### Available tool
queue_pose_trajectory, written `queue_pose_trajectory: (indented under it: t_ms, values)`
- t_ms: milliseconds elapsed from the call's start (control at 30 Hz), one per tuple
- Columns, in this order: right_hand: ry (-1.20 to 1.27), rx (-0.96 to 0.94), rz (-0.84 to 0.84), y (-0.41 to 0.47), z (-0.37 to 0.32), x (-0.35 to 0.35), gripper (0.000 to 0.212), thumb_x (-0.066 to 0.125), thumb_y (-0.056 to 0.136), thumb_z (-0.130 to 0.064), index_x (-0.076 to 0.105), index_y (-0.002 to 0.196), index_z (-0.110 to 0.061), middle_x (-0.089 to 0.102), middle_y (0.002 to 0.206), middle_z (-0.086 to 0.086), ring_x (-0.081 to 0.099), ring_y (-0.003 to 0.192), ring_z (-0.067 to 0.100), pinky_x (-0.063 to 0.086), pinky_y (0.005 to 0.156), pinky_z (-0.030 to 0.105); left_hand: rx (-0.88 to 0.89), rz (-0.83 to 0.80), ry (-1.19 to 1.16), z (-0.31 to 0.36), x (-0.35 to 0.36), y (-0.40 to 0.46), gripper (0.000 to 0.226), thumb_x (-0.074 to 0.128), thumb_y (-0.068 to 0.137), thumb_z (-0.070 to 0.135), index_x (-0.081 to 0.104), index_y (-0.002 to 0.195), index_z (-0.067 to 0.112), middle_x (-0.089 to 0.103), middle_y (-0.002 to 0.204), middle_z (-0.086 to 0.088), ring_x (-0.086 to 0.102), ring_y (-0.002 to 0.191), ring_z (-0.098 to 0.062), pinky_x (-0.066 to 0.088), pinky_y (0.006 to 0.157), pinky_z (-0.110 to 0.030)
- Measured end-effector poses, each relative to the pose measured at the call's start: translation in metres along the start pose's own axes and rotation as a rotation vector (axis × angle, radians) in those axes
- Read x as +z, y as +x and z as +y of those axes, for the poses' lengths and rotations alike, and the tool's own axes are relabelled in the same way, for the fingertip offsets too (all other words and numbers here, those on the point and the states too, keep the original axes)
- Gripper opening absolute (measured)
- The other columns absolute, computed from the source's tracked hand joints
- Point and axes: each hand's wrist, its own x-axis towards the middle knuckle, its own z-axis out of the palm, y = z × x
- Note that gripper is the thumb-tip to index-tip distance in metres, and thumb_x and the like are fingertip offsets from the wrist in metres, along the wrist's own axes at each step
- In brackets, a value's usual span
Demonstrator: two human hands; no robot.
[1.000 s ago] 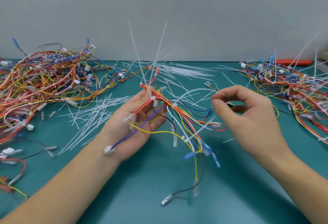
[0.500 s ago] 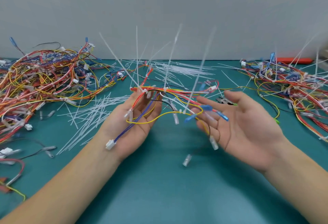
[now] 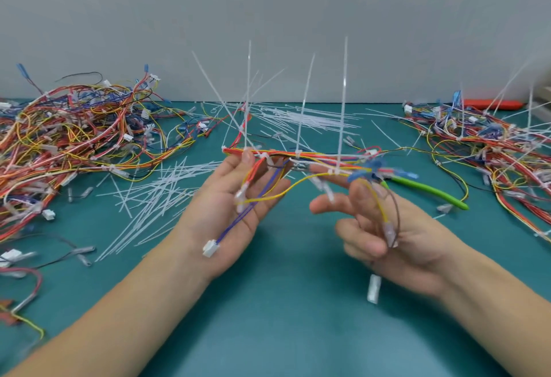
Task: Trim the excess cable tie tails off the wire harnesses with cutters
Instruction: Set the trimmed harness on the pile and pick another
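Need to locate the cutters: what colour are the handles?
Bright green handles, in the head view.

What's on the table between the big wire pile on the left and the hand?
In the head view, loose white cut tie tails lie scattered on the green table between the left wire pile and left hand.

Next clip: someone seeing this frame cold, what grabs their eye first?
The wire harness held up mid-frame across the left hand and right hand, with long white cable tie tails spiking straight up from it. Then the tangled harness piles: one far left, another far right. Cut white tie tails litter the green mat between, and green-handled cutters lie just beyond the right hand.
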Motion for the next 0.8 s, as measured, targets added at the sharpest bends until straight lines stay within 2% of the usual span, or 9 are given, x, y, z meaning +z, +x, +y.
queue_pose_trajectory:
  t_ms: [33, 100, 167, 233, 333, 400, 467, 600, 800]
  values:
    - [0.062, 0.000, -0.001, 0.001, 0.000, -0.001, 0.060, 0.096, 0.055, -0.060, 0.077, 0.106, -0.034, 0.077, 0.106, 0.001, 0.039, 0.041, 0.001, 0.034, 0.045, 0.015, -0.001, 0.012, -0.068, -0.002, 0.003, 0.000, 0.025, 0.068, 0.091, 0.027, 0.063, 0.111, 0.014, 0.078, 0.106, -0.005, 0.074, 0.107, -0.021, 0.061, 0.079, -0.034]
    - [0.160, -0.006, 0.020, 0.005, 0.001, -0.004, 0.063, 0.097, 0.056, -0.057, 0.078, 0.110, -0.030, 0.073, 0.102, 0.000, 0.042, 0.047, 0.002, 0.036, 0.044, 0.015, -0.013, -0.037, -0.024, 0.000, 0.007, -0.004, 0.015, 0.067, 0.088, 0.026, 0.065, 0.101, 0.019, 0.078, 0.105, -0.002, 0.074, 0.106, -0.021, 0.062, 0.074, -0.032]
    - [0.224, -0.006, 0.072, 0.009, 0.002, -0.007, 0.060, 0.093, 0.061, -0.056, 0.078, 0.111, -0.026, 0.071, 0.102, 0.001, 0.050, 0.056, 0.006, 0.043, 0.047, 0.016, -0.050, -0.056, 0.006, 0.003, 0.010, -0.007, 0.017, 0.065, 0.089, 0.027, 0.066, 0.104, 0.020, 0.077, 0.108, -0.001, 0.073, 0.108, -0.023, 0.062, 0.072, -0.032]
    - [0.275, 0.005, 0.110, 0.011, 0.003, -0.008, 0.045, 0.082, 0.073, -0.054, 0.079, 0.108, -0.026, 0.070, 0.107, 0.002, 0.060, 0.067, 0.009, 0.052, 0.054, 0.019, -0.093, -0.065, 0.028, 0.003, 0.007, -0.007, 0.020, 0.064, 0.091, 0.027, 0.068, 0.108, 0.018, 0.075, 0.115, -0.005, 0.072, 0.111, -0.027, 0.062, 0.075, -0.036]
    - [0.406, 0.003, 0.099, 0.013, 0.003, -0.011, 0.049, 0.089, 0.072, -0.046, 0.076, 0.114, -0.025, 0.070, 0.120, 0.005, 0.071, 0.087, 0.016, 0.062, 0.071, 0.026, -0.105, -0.091, 0.041, 0.005, 0.011, -0.009, 0.019, 0.063, 0.094, 0.033, 0.075, 0.098, 0.020, 0.071, 0.126, -0.014, 0.069, 0.117, -0.033, 0.061, 0.088, -0.044]
    - [0.441, -0.010, 0.113, 0.013, 0.003, -0.012, 0.039, 0.082, 0.082, -0.044, 0.076, 0.116, -0.025, 0.068, 0.131, 0.005, 0.073, 0.105, 0.021, 0.063, 0.085, 0.032, -0.102, -0.071, 0.104, 0.005, 0.011, -0.009, 0.022, 0.063, 0.093, 0.040, 0.079, 0.093, 0.024, 0.072, 0.124, -0.011, 0.070, 0.116, -0.030, 0.062, 0.080, -0.038]
    - [0.466, -0.017, 0.171, 0.015, 0.002, -0.010, 0.027, 0.069, 0.092, -0.043, 0.080, 0.111, -0.027, 0.071, 0.132, 0.009, 0.072, 0.115, 0.024, 0.062, 0.087, 0.033, -0.101, -0.058, 0.187, 0.004, 0.013, -0.011, 0.018, 0.070, 0.087, 0.040, 0.080, 0.094, 0.027, 0.075, 0.117, -0.006, 0.072, 0.109, -0.024, 0.061, 0.072, -0.032]
    - [0.513, -0.025, 0.245, 0.015, 0.001, -0.009, 0.031, 0.062, 0.096, -0.039, 0.073, 0.119, -0.022, 0.072, 0.132, 0.010, 0.072, 0.118, 0.027, 0.063, 0.083, 0.039, -0.086, -0.076, 0.275, -0.002, 0.012, -0.012, 0.016, 0.071, 0.082, 0.030, 0.079, 0.094, 0.024, 0.076, 0.109, -0.006, 0.074, 0.094, -0.021, 0.058, 0.065, -0.029]
    - [0.478, -0.008, 0.231, 0.012, -0.007, -0.007, 0.041, 0.061, 0.094, -0.050, 0.060, 0.121, -0.019, 0.069, 0.136, 0.016, 0.069, 0.120, 0.038, 0.064, 0.084, 0.044, -0.001, -0.127, 0.524, -0.005, 0.017, -0.017, 0.022, 0.069, 0.088, 0.034, 0.080, 0.102, 0.023, 0.077, 0.112, -0.006, 0.071, 0.093, -0.018, 0.055, 0.066, -0.026]
